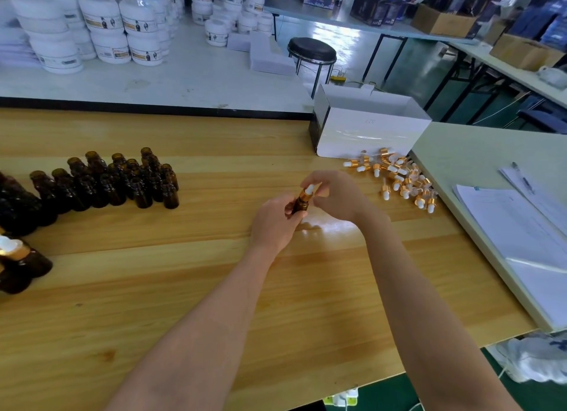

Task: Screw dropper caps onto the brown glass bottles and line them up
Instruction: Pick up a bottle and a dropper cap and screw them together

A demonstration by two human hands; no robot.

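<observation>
Both hands meet above the wooden table. Left hand wraps the body of one brown glass bottle, held tilted. Right hand pinches the gold-and-white dropper cap seated on its neck. Uncapped bottles stand clustered far left; capped bottles sit at the left edge. Loose dropper caps lie heaped right, before a white carton.
</observation>
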